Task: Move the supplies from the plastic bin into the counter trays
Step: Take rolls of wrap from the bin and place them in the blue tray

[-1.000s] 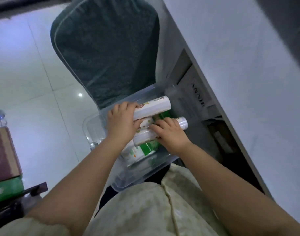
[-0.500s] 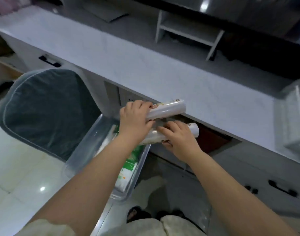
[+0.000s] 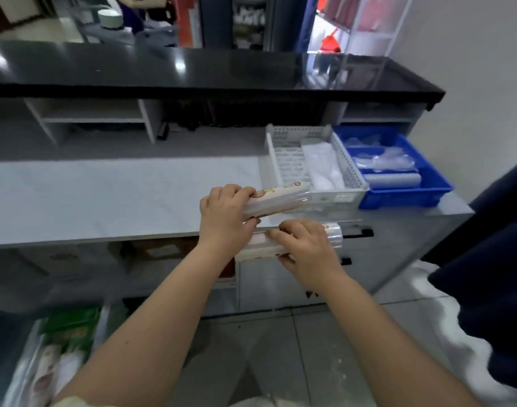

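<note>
My left hand (image 3: 225,218) grips one white roll (image 3: 280,198) with a printed label, held level over the counter's front edge. My right hand (image 3: 307,248) grips a second white roll (image 3: 333,235) just below it, in front of the drawers. A white slotted tray (image 3: 286,160) with a white pack inside stands on the counter just beyond the upper roll. A blue tray (image 3: 404,198) holding clear bags and a white roll sits to its right. The clear plastic bin (image 3: 25,371) with green and white packs is at the bottom left, blurred.
The grey counter (image 3: 104,198) stretches left of the trays, under a black upper ledge (image 3: 192,74). Drawers with black handles (image 3: 360,233) face me below. A dark blue cloth (image 3: 492,274) hangs at the right. Open shelves sit under the ledge.
My view has swung up and right from the bin to the counter trays. Both hands have carried their rolls up and away from the bin toward the white tray.
</note>
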Demonstrator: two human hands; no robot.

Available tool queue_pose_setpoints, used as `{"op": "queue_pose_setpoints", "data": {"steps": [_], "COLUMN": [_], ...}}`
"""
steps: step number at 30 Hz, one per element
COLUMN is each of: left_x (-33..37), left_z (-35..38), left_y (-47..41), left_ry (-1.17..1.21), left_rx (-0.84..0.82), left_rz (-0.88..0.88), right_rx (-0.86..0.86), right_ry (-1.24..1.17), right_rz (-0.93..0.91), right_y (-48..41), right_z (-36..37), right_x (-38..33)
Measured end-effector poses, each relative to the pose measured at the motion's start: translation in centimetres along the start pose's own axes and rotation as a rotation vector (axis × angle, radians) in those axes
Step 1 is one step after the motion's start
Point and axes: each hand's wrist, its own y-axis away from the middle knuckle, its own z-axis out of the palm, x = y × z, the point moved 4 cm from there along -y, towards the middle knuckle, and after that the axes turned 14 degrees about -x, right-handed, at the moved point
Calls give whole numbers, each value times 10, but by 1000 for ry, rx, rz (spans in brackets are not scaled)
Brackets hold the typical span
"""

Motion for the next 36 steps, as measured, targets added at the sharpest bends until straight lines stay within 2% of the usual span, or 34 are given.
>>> {"op": "queue_pose_setpoints", "data": {"steps": [5,9,21,29,33,36], "left_x": [102,155,198,223,234,239], "left_z": [54,77,125,178,200,213], "left_y": [-51,-89,-254,-353,-375,-381], "left_ry": [49,88,108,150,141,145], "left_rx": [-21,-28,-34,-138,-162,-175], "left_rz": [46,51,106,158,180,169], "right_rx": [26,24,6,-212,-346,-450], "right_ry": [29,22,11,-21,-74,-158], "right_rz": [141,190,366,394,435,400], "right_y": [60,81,31,-15,-15,-23], "right_z": [-36,-53,-75,-54,-38,-32], "right_x": [110,172,346,442,476,490]}}
